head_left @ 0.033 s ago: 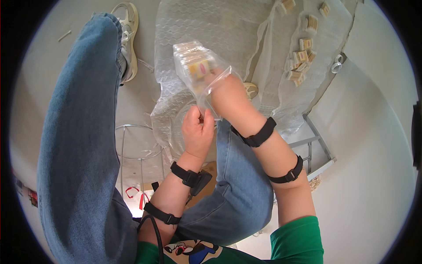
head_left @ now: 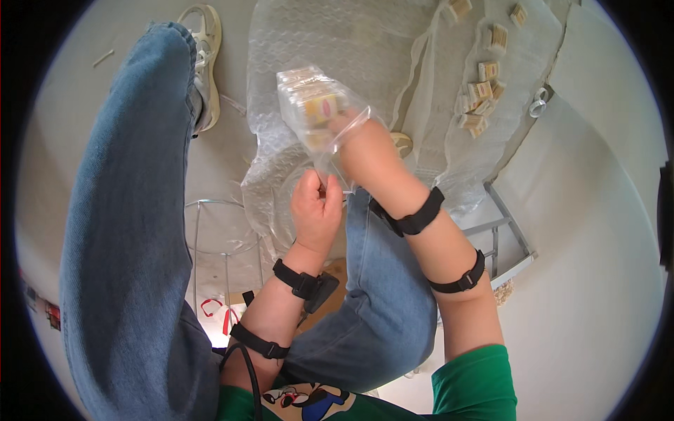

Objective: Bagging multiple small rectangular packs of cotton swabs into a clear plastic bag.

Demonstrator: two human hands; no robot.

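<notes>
My left hand (head_left: 314, 210) is closed in a pinch on the edge of a clear plastic bag (head_left: 327, 143), below its filled part. Inside the bag sits a row of small packs (head_left: 302, 77), pressed side by side at its far end. A yellow-labelled pack (head_left: 321, 107) with a pink oval lies nearest my fingers. My right hand (head_left: 364, 146) reaches into the bag from the right, against that pack. Its fingers are hidden by glare and plastic, so I cannot make out their grip.
Several loose packs of short sticks (head_left: 480, 91), seemingly cotton swabs, lie on bubble wrap (head_left: 323, 42) at the far right. A grey metal frame (head_left: 516, 256) stands right of my bent knee. A round wire stand (head_left: 223, 202) is between my legs. A thin white stick (head_left: 103, 57) lies far left.
My right forearm has shifted very slightly. My left hand keeps its hold on the bag.
</notes>
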